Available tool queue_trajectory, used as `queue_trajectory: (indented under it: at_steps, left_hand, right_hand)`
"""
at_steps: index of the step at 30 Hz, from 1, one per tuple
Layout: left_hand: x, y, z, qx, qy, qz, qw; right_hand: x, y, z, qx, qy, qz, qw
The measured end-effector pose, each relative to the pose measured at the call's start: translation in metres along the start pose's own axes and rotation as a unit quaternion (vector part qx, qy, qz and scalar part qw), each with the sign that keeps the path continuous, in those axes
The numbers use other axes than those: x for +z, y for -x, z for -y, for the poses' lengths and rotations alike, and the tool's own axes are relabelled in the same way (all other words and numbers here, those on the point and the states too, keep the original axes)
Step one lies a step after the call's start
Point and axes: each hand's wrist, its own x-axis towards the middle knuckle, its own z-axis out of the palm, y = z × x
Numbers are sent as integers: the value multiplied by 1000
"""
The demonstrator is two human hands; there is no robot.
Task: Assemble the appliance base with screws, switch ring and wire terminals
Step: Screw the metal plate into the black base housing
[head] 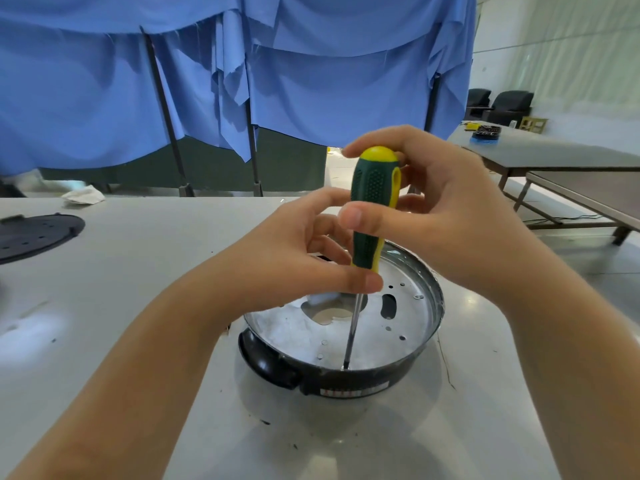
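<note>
The appliance base [374, 375], a round black shell with a silver metal plate [298, 337] inside, sits on the white table in front of me. A green and yellow screwdriver [372, 209] stands nearly upright, its tip down on the plate near the base's front rim. My right hand [436, 202] grips the upper handle, thumb across its front. My left hand [294, 258] pinches the lower end of the handle where the shaft begins. Several small holes and a large central opening [329, 313] show in the plate.
A black round perforated cover [31, 235] lies at the table's far left, a crumpled white cloth [83, 195] behind it. Blue curtains hang beyond the table. Other tables [571, 157] stand at the right with small items on them.
</note>
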Motion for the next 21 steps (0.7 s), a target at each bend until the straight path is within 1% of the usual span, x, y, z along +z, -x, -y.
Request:
queue_trajectory:
  at_steps: [2, 6, 8, 12, 15, 19, 21]
  left_hand:
    - [-1, 0, 2, -5, 7, 0, 1000]
    - [-4, 2, 3, -13, 42, 10, 999]
    - [-4, 2, 2, -12, 58, 19, 998]
    - [-5, 4, 2, -13, 86, 40, 995]
    - [-4, 4, 2, -15, 90, 49, 995]
    - [0, 0, 0, -11, 22, -5, 1000]
    - [1, -1, 3, -13, 26, -27, 999]
  right_hand:
    - [-3, 0, -1, 6, -14, 21, 1000]
    - [-11, 2, -3, 28, -93, 79, 992]
    - [-11, 2, -3, 22, -84, 70, 994]
    - [-7, -1, -6, 20, -28, 8, 999]
    - [-2, -1, -9, 13, 6, -14, 1000]
    - [-1, -1, -9, 14, 14, -14, 1000]
    - [-4, -1, -9, 27, -15, 17, 999]
